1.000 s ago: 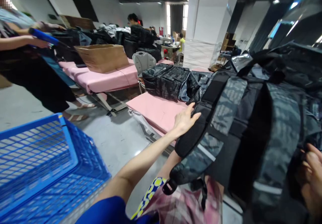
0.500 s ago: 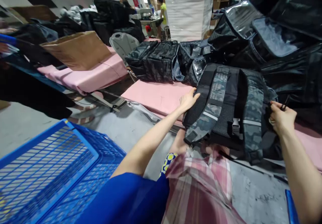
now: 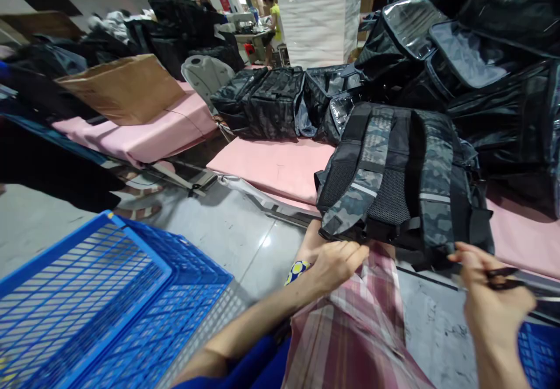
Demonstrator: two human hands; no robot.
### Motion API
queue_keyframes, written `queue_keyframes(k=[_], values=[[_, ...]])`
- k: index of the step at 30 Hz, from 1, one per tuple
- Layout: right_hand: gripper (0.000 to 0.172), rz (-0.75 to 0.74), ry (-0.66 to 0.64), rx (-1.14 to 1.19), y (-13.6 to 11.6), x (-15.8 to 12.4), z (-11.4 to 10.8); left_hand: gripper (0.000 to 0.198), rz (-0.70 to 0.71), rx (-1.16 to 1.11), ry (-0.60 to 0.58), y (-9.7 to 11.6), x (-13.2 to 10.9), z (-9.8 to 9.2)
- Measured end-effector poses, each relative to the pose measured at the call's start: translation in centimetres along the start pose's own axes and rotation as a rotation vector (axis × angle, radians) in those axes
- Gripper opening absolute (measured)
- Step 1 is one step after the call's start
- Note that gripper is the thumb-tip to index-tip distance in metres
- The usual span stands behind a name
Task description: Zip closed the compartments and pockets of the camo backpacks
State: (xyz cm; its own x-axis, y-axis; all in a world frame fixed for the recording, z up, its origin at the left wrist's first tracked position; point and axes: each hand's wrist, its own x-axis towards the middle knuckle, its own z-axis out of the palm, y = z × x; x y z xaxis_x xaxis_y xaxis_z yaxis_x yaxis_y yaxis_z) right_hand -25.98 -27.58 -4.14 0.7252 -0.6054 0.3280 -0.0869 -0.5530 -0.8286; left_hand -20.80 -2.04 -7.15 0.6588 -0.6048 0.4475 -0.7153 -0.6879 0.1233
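A dark camouflage backpack [image 3: 389,173] lies on the pink-topped table [image 3: 275,164], its straps and mesh back facing up. My left hand [image 3: 341,263] is at the backpack's lower front edge, above the plaid apron, its fingers curled together; what they pinch, if anything, is hidden. Near the lower right corner of the backpack is my right hand [image 3: 492,284], closed around a small black tool [image 3: 503,278], with thumb and forefinger pinched at the bottom of the right strap.
More camouflage bags [image 3: 273,103] stand behind, and a pile of black bags [image 3: 494,103] rises at right. A blue crate [image 3: 175,272] is on the floor at left. A cardboard box [image 3: 126,88] sits on another pink table. People are at the back and left.
Both hands have moved down from the backpack's sides to its near edge. My left hand has let go of the left side and curled its fingers. The view has shifted slightly.
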Motion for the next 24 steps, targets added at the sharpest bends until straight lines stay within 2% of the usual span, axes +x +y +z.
queue_keyframes(k=[3,4,7,9,10,12,15,17,20,24], values=[[0.045,0.071,-0.267,0.093,0.3,-2.7,3.2,0.03,-0.174,-0.002,-0.055,0.2,1.1,1.2],[0.048,0.102,-0.311,0.097,0.3,-3.0,4.3,0.033,-0.234,0.002,-0.097,0.0,1.7,1.3],[0.052,0.207,-0.259,0.123,-0.2,-2.7,7.0,0.027,-0.387,-0.033,-0.223,0.1,3.6,1.4],[0.043,0.246,-0.217,0.177,-0.7,-1.8,8.0,0.015,-0.535,-0.162,-0.211,0.5,4.5,1.3],[0.042,0.255,-0.224,0.219,-0.9,-1.3,8.0,0.01,-0.614,-0.298,-0.177,0.6,4.9,1.1],[0.049,0.278,-0.253,0.327,-1.5,-0.6,7.5,0.005,-0.783,-0.785,-0.108,0.5,5.5,0.4],[0.055,0.335,-0.265,0.525,-2.4,0.1,6.0,0.013,-0.958,-1.56,-0.035,-0.1,6.0,-1.1],[0.056,0.381,-0.247,0.645,-3.1,0.1,5.5,0.014,-1.101,-1.946,0.051,-0.1,6.4,-1.6],[0.05,0.431,-0.219,0.749,-4.0,-0.5,6.2,0.013,-1.301,-2.305,0.173,0.8,6.7,-1.2],[0.041,0.44,-0.174,0.766,-4.2,-1.2,7.9,0.01,-1.282,-2.334,0.216,2.1,7.0,-0.4]])
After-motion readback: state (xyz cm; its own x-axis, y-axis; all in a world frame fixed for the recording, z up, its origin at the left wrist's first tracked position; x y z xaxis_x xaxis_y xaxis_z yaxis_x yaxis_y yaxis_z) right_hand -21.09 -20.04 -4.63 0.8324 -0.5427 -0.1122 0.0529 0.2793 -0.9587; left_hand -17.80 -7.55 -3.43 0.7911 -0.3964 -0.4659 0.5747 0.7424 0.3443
